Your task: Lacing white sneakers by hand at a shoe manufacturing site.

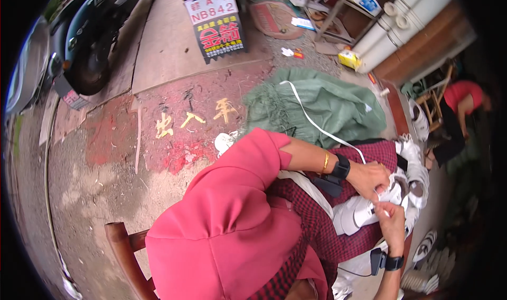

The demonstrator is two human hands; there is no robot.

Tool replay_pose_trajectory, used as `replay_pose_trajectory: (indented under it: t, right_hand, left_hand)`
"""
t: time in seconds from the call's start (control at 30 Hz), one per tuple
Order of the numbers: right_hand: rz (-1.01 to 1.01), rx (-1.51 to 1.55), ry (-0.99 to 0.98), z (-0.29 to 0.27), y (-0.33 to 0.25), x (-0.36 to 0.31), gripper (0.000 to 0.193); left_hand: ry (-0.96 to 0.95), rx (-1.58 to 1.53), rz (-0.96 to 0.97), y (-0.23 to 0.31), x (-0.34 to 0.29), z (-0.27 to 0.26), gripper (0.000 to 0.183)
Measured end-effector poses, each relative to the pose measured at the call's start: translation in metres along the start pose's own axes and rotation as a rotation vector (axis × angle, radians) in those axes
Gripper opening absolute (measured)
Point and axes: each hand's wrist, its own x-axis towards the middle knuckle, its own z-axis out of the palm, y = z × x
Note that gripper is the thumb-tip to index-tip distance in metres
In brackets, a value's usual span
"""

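A white shoe (359,214) lies across my lap on a dark red checked apron (346,247). My left hand (369,178), with a gold bracelet and a black wrist strap, bends over the shoe's opening, fingers pinched on a thin white strand that looks like a shoelace. Just below it my right hand (392,220) closes thumb and fingers at the shoe's edge; what lies between them is too small to make out. More white shoes (417,181) are heaped just beyond my hands. A white cord (311,119) runs from the green sack toward my left wrist.
A large green sack (338,107) lies on the ground ahead. Parked scooters (87,51) stand at the far left, a sign board (216,28) at the back. A shelf rack (338,14) and white rolls (406,25) are at far right. Another person (465,99) bends down at right.
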Motion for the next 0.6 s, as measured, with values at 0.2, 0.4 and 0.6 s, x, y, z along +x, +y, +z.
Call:
replay_pose_trajectory:
  t: [0.2,0.4,0.6]
  right_hand:
    - [-0.283,-0.343,0.252,0.027,-0.025,0.002,0.009]
    - [-0.267,-0.123,0.273,0.037,-0.008,0.012,0.009]
    - [-0.126,-0.033,0.266,0.04,-0.001,0.019,0.014]
  left_hand:
    - [-0.037,-0.051,-0.061,0.0,-0.017,-0.016,0.027]
    - [-0.125,-0.112,-0.022,-0.013,-0.015,-0.035,0.017]
    - [-0.236,-0.109,-0.134,-0.003,-0.002,-0.045,0.019]
